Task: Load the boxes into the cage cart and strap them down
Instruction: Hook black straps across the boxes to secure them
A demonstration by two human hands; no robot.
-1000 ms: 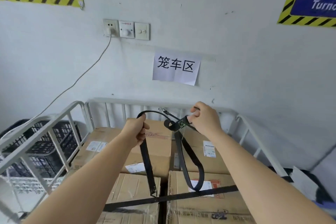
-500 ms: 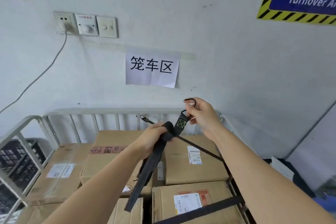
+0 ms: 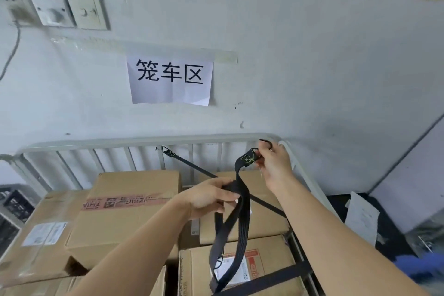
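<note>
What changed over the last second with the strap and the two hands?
The right hand carried the hook rightward, up to the right corner of the back rail. The left hand followed, regripping the black strap closer to it. Both hands still hold the strap. The boxes and the fastened straps are unmoved.
</note>
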